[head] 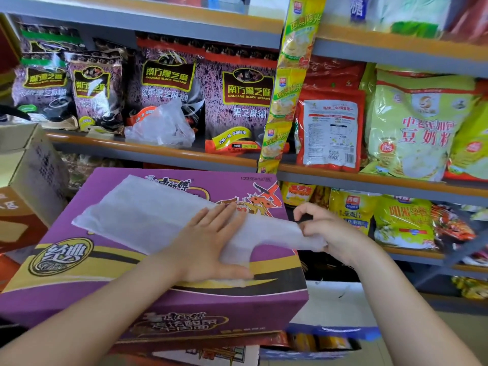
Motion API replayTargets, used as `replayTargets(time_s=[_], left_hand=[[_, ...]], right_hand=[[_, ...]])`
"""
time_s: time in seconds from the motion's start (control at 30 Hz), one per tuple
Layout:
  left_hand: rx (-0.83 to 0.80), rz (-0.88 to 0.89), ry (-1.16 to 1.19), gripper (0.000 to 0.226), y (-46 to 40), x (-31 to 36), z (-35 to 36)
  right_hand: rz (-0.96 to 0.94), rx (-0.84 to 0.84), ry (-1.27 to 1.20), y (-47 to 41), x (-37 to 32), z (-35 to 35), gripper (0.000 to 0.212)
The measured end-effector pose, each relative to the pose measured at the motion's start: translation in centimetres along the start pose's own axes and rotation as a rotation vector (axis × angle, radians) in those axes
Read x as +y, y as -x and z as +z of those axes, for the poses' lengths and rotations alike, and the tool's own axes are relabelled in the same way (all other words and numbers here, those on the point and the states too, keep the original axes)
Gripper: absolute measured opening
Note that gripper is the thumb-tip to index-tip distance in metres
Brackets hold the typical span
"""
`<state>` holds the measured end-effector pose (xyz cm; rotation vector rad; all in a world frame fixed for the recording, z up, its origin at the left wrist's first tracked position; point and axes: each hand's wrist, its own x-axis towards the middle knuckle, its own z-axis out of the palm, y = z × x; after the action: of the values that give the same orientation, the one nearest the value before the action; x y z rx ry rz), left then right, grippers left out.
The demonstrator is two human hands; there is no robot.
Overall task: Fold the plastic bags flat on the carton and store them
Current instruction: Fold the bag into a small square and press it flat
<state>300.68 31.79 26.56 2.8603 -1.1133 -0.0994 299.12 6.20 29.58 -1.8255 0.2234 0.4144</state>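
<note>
A translucent white plastic bag [148,215] lies spread flat across the top of a purple carton [87,260]. My left hand [211,241] presses flat on the bag's right part, fingers straight. My right hand [324,228] pinches the bag's handle end just past the carton's right edge. A second, crumpled clear plastic bag [161,128] sits on the shelf in front of the sesame packets.
Grey shelves with an orange lip [148,147] hold dark sesame packets [237,101] and green and red food bags. Brown cardboard boxes [29,167] stand at the left. A white box with a blue edge [335,313] sits below the carton at the right.
</note>
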Motion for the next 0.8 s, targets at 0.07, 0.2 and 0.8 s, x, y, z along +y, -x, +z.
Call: replayTargets(time_s=[0.07, 0.2, 0.8], left_hand=[[-0.016, 0.053, 0.039, 0.107, 1.0, -1.2, -0.4], [0.042, 0.093, 0.227, 0.108, 4.1, -1.0, -1.6], [0.34, -0.537, 1.265, 0.078, 11.4, -0.3, 0.1]], right_hand=[[-0.063, -0.15, -0.143, 0.4, -1.1, 0.6, 0.029], [-0.172, -0.354, -0.232, 0.4, -3.3, 2.0, 0.039], [-0.644, -0.358, 0.606, 5.4, -2.0, 10.4, 0.092]])
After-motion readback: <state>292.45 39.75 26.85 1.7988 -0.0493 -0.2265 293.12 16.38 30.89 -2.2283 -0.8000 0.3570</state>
